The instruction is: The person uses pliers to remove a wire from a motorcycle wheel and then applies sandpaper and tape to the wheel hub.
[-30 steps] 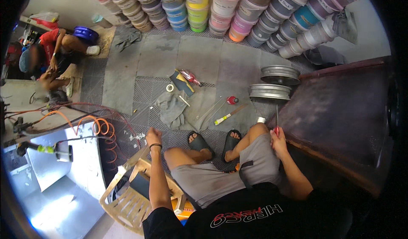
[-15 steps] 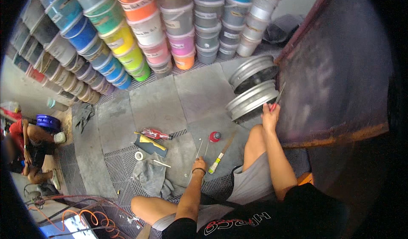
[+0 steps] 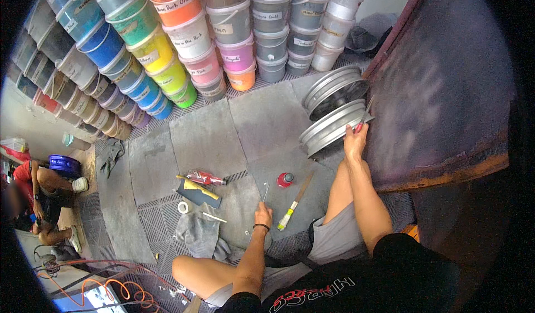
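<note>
The wire [image 3: 266,190] is left of the bottle [image 3: 285,179], long axis pointing away from the person; the left hand [image 3: 263,215], nearer, pinches its near end. Right of and beyond the bottle, the right hand [image 3: 355,144] grips the red tool [image 3: 358,127], tip outward, overlapping the near rim [image 3: 336,128]; contact cannot be told.

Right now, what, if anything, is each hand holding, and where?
Right hand: a red-handled tool, by its handle. Left hand: at a thin strand, grip unclear.
</note>
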`<move>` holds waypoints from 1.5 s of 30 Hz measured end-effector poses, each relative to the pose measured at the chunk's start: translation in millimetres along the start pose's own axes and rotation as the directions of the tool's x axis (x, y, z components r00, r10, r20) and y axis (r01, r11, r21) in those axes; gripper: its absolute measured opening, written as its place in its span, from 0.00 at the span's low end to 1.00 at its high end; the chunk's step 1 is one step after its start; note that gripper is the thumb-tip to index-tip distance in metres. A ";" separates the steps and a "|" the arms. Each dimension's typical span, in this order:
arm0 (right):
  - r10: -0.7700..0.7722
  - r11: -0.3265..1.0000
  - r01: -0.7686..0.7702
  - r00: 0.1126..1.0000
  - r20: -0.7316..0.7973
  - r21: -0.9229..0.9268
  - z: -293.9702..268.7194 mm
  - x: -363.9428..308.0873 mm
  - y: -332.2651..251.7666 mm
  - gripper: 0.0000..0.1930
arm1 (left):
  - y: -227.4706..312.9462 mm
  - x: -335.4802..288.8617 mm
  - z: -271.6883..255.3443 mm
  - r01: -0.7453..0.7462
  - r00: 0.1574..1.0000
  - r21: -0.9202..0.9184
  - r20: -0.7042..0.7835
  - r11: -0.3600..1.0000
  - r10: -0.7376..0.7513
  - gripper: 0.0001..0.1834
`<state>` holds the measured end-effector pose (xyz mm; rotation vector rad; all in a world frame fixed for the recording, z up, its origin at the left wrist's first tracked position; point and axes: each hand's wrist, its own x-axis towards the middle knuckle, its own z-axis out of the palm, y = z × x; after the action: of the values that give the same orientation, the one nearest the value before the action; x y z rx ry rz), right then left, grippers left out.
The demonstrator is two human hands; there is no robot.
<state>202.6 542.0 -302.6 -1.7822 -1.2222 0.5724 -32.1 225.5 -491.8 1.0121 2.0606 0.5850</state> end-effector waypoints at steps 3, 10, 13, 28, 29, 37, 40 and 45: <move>-0.141 0.990 0.138 0.986 -0.091 -0.036 6.0 -3.5 -16.7 0.18 | -4.8 10.4 -6.6 -0.001 0.965 -0.122 -0.262 0.992 -0.031 0.13; -0.169 0.984 0.175 0.979 -0.112 0.042 3.8 0.5 -29.8 0.19 | -40.0 3.2 8.3 0.152 0.981 0.198 -0.146 0.968 -0.124 0.20; -0.269 0.958 0.281 0.950 -0.160 0.059 0.5 7.6 -16.9 0.21 | -46.7 3.3 10.9 0.123 0.987 0.176 -0.128 0.977 -0.101 0.19; -0.510 0.822 0.467 0.858 0.058 0.327 -60.2 -39.1 -96.3 0.15 | -55.4 14.8 -9.8 0.043 0.996 0.057 -0.085 0.997 -0.038 0.16; -0.475 0.825 0.403 0.875 0.098 0.397 -69.6 -49.5 -107.1 0.14 | -48.6 11.3 -22.4 0.034 0.988 0.024 -0.150 0.999 -0.030 0.15; -0.588 0.699 0.298 0.757 0.285 0.650 -122.9 -118.6 -238.9 0.12 | -40.5 12.5 -133.4 0.078 0.784 0.013 -0.618 0.997 -0.054 0.18; -0.622 0.726 0.326 0.689 0.374 0.606 -136.8 -126.9 -261.5 0.12 | 23.6 11.0 -182.8 -0.038 0.819 -0.333 -0.550 0.942 -0.161 0.18; -0.612 0.737 0.184 0.590 0.526 0.651 -138.1 -175.0 -288.5 0.13 | 105.1 -14.6 -176.0 -0.013 0.987 -0.942 -0.065 0.336 -0.145 0.29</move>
<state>90.5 366.5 -3.3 -0.7025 -1.7205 1.2605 -116.0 262.4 -307.8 0.1392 1.3778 1.6072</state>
